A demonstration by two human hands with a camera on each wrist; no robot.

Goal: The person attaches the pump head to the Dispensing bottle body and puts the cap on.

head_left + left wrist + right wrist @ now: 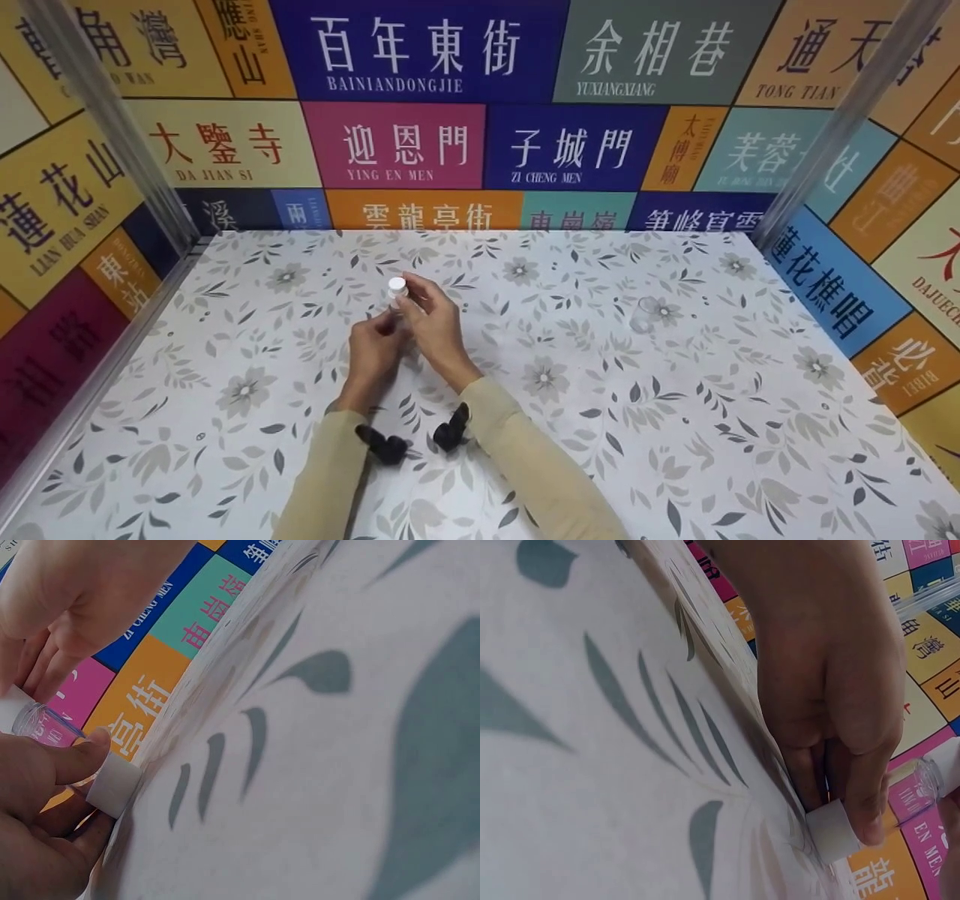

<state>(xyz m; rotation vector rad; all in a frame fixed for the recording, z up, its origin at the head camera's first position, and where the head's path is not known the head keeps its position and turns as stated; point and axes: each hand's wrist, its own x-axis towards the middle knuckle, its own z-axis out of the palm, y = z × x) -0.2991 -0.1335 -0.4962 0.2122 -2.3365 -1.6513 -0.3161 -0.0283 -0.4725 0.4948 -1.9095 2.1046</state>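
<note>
A small clear bottle (46, 724) stands upright between the two hands near the table, with a white cap (397, 284) on top and a white piece (115, 784) at its lower end. My left hand (375, 346) pinches the bottle low down, its thumb and fingers right above the white lower piece, which sits at the tabletop. From the right, my right hand (436, 324) holds the upper end, thumb and forefinger around the white cap. In the right wrist view the left hand (832, 682) shows largest, and only a bit of the right hand enters at the edge.
The table (600, 420) is covered with a floral-patterned cloth. A clear round object (643, 315) lies on it to the right. Colourful printed panels (420, 52) rise behind and at both sides. Black wrist mounts (386, 448) sit at both sleeves.
</note>
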